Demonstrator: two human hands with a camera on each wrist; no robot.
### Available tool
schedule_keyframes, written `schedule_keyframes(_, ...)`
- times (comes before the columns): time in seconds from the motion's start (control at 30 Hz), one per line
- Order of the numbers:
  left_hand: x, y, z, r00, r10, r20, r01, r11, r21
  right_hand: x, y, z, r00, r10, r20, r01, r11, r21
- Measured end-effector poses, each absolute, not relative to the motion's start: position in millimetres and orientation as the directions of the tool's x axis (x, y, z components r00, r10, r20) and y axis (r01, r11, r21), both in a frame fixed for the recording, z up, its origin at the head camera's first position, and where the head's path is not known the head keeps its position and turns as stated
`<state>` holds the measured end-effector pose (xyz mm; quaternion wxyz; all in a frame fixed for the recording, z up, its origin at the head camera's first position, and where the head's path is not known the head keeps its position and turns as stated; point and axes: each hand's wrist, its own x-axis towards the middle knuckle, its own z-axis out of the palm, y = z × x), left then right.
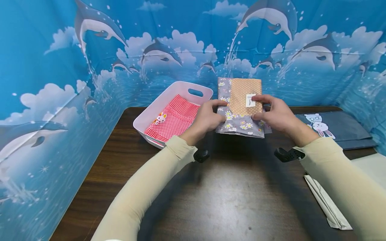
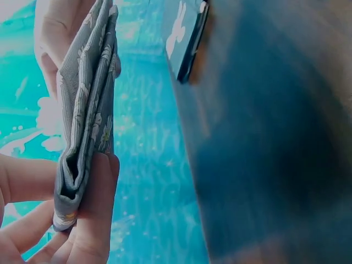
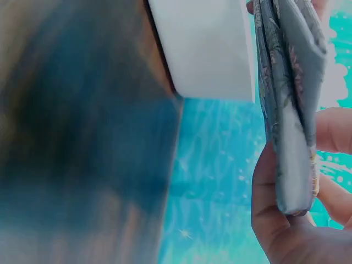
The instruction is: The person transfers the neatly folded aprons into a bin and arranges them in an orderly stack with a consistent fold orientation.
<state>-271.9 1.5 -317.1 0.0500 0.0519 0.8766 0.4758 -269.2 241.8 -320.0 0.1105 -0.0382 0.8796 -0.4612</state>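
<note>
Both hands hold up a folded grey daisy-print cloth (image 1: 241,125) in the head view, over the far part of the table. A tan dotted patch (image 1: 241,88) with a small white label (image 1: 250,100) faces the head camera. My left hand (image 1: 208,117) pinches the cloth's left edge, and the left wrist view shows its stacked layers (image 2: 82,121) between thumb and fingers. On the opposite edge, my right hand (image 1: 275,112) grips the cloth beside the label. From the right wrist view, the thick fold (image 3: 291,159) sits between that hand's thumb and fingers.
Left of the cloth stands a white basket (image 1: 144,113) holding a folded red gingham cloth (image 1: 178,117) with a rabbit figure. A dark folded cloth (image 1: 352,127) with rabbit pictures lies at the back right. A beige folded cloth (image 1: 327,202) lies near the right forearm. A dolphin-print curtain (image 1: 187,40) backs the table (image 1: 235,197).
</note>
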Motion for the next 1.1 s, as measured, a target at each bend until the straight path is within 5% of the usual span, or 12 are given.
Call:
schedule_keyframes(0.37, -295.2, 12.4, -293.3, -0.992, 0.116, -0.047, 0.020, 0.520, 0.854, -285.8, 238.1, -294.8, -0.984, -0.094, -0.149, 0.069, 0.574, -0.816)
schedule_keyframes(1.1, -287.7, -9.0, -292.3, -0.993, 0.106, -0.054, 0.008, 0.513, 0.858, -284.1, 221.3, -294.9, -0.978, -0.137, -0.158, 0.056, 0.556, -0.829)
